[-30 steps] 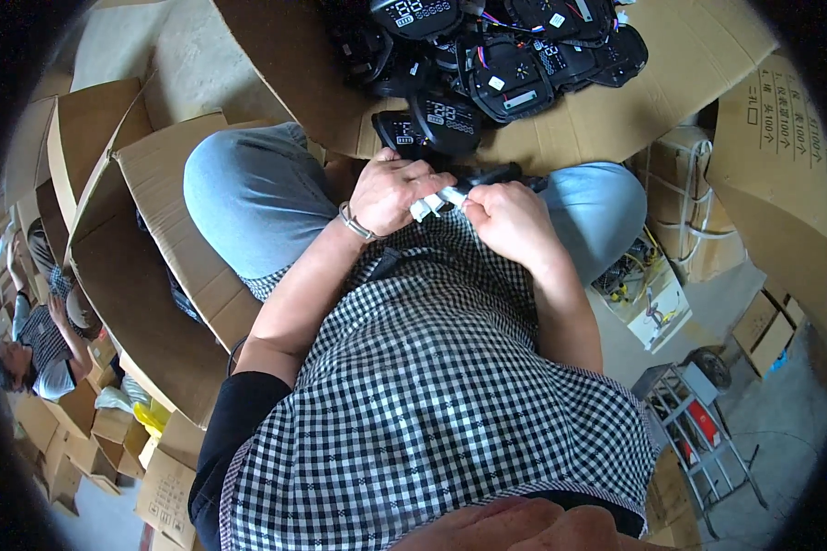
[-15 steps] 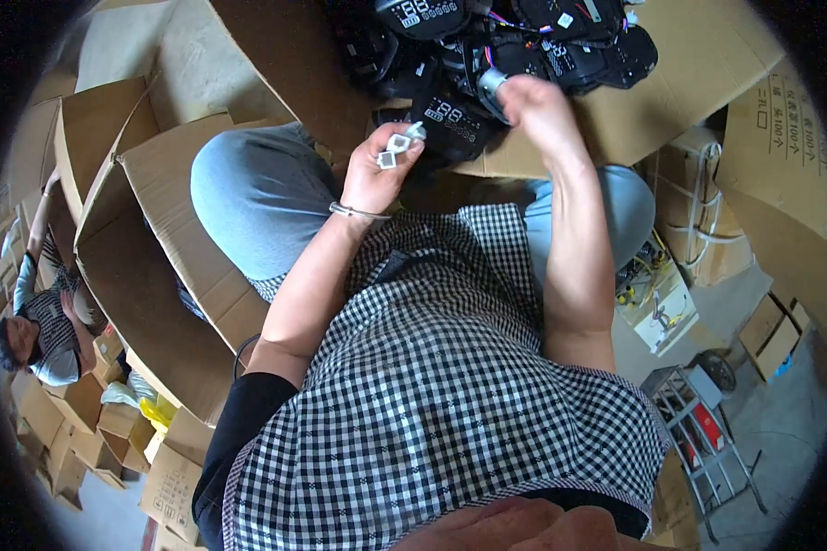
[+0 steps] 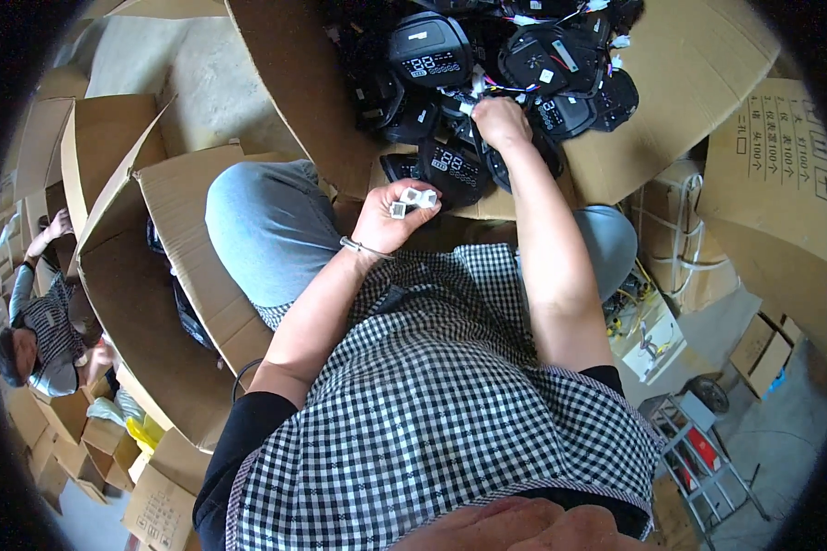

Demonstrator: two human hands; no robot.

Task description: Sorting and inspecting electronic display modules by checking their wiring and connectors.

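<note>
- Curled around a cluster of small white connectors (image 3: 413, 196) with the left hand (image 3: 384, 220), fingers folded and thumb alongside, just short of the black display units (image 3: 429, 55).
- Reaching with the right hand (image 3: 504, 121) in among those units, fingers bent at a white plug (image 3: 467, 108); unable to tell how far closed, or whether gripping or merely touching.
- Could drop a connector, from bunching several loosely in one palm.
- Could strain or unplug the coloured wires (image 3: 524, 90), from pulling a lead while trapped under neighbouring units.
- Could set units sliding or scratch a display face, from disturbing a heap so overlapped on the brown cardboard (image 3: 689, 92).
- Counting at the hands: apparently three white connectors on the left, perhaps one plug on the right.
- Counting in the heap ahead of the knees (image 3: 266, 220): at least nine display units, several partly covered, so impossible to total exactly.
- Counting farther out: one open box (image 3: 147, 294) beside the left knee, one printed box (image 3: 781, 184) at far right, one metal frame (image 3: 696, 410), one co-worker (image 3: 50, 321) at far left.
</note>
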